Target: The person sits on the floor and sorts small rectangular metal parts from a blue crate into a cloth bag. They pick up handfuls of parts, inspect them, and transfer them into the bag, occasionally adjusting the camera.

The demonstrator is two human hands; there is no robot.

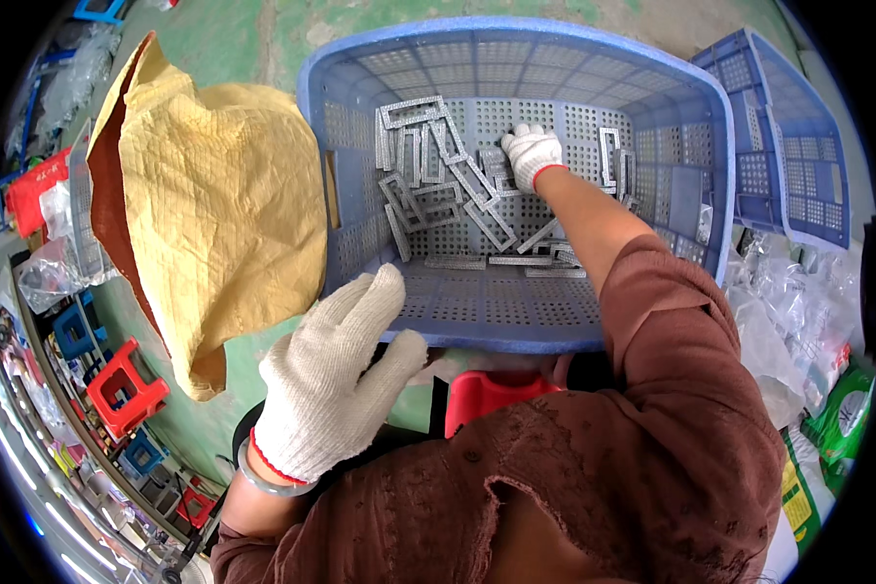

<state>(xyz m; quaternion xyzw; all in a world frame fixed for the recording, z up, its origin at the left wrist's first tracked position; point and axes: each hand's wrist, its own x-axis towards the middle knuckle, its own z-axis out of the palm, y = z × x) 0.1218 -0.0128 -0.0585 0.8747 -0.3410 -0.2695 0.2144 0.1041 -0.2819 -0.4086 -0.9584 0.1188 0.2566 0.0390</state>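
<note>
A large blue plastic basket (487, 336) with perforated walls stands in front of me. On its floor lie several silver-grey metal frames (455, 262), slim rectangles with open middles, some overlapping and some on edge. My right hand (532, 156), in a white knitted glove with a red cuff edge, reaches down inside the basket. Its fingers are curled by a few frames right of the main cluster; whatever they grip is hidden. Gloved likewise, my left hand (336, 375) hovers by the basket's near left corner, thumb apart from the fingers, holding nothing.
A crumpled yellow woven sack (229, 204) stands left of the basket. Another blue basket (788, 146) is at the far right, above clear plastic bags (784, 321). A red stool (127, 389) stands on the green floor at left. A red seat (492, 394) shows below the basket.
</note>
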